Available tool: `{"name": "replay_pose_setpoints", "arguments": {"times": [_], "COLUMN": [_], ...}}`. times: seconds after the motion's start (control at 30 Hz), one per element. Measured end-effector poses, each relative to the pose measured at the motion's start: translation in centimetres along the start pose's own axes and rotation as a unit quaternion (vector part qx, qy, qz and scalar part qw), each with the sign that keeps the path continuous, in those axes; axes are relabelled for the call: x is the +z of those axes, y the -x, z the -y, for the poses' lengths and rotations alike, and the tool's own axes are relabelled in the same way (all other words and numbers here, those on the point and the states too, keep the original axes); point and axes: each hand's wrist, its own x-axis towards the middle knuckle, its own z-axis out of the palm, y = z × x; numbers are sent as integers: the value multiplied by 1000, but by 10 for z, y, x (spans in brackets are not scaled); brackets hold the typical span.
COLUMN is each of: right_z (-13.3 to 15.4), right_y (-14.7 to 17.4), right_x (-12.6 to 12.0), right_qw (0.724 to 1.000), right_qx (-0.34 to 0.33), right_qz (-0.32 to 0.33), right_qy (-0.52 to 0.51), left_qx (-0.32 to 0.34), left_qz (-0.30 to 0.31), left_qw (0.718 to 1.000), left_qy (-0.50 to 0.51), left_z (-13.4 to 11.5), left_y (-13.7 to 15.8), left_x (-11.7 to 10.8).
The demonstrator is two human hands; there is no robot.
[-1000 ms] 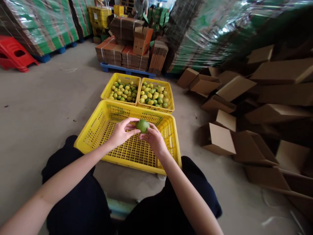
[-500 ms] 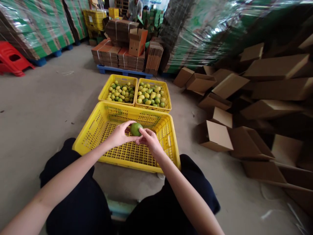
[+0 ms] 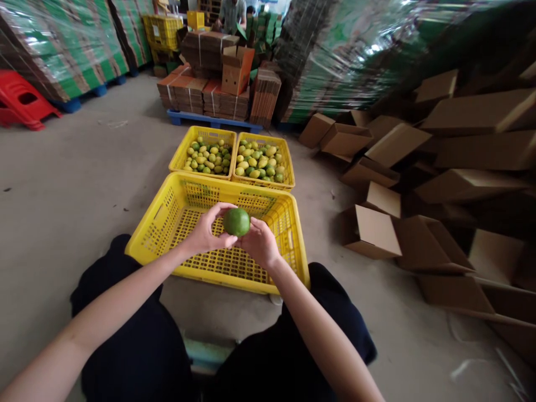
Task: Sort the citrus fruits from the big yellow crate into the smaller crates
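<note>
A green lemon [image 3: 237,222] is held above the near yellow crate [image 3: 288,251], between both hands. My left hand [image 3: 206,231] curves around its left side, with the thumb below and the fingers above. My right hand [image 3: 260,243] closes on its right side, fingertips against the peel and part of the fingers hidden. Through the gaps, the slatted floor of the near crate shows, with no fruit visible on it. Just beyond stand two smaller-looking yellow crates, the left crate [image 3: 171,165] and the right crate [image 3: 292,177], both holding many yellow and green lemons.
Open cardboard boxes [image 3: 372,226] lie piled on the right. Flattened cartons [image 3: 184,92] sit on a blue pallet [image 3: 213,120] behind the crates. A red plastic stool [image 3: 27,100] stands at far left. Wrapped pallet stacks [image 3: 71,44] line the back, where a person [image 3: 232,15] is partly visible.
The green lemon has been turned between my hands and raised a little toward me. My right hand has rolled, its thumb no longer across the front of the fruit.
</note>
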Motion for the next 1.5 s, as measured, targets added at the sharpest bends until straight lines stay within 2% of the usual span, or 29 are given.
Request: {"name": "replay_pose_setpoints", "arguments": {"times": [0.07,0.27,0.57,0.7,0.8,0.9,1.13,1.23,1.33,1.5], "right_z": [0,0,-2,-2,-3,-5,-9,-10,-10,-6], "right_y": [2,2,5,4,1,-1,0,0,-1,-2], "right_x": [2,3,4,5,4,2,2,2,1,1], "right_qw": [1000,996,986,989,993,994,992,993,992,987], "right_qx": [-12,-66,-133,-125,-98,-78,-106,-103,-108,-83], "right_qz": [0,-65,-98,-83,-50,-24,-61,-61,-63,-28], "right_qy": [-1,2,19,0,-42,-74,17,22,-12,-135], "left_qx": [17,96,192,223,224,223,248,248,233,156], "left_qz": [3,-22,-60,-71,-65,-31,9,13,12,3], "left_qw": [1000,985,927,909,915,919,903,903,912,943], "left_qy": [-26,-142,-316,-344,-331,-323,-351,-350,-336,-295], "left_z": [-2,-6,-7,-3,-2,-2,-1,-1,0,0], "left_y": [1,-3,-3,-2,-2,-1,0,1,1,-1], "left_x": [1,-1,-6,-6,-5,-4,-4,-4,-4,-3]}}
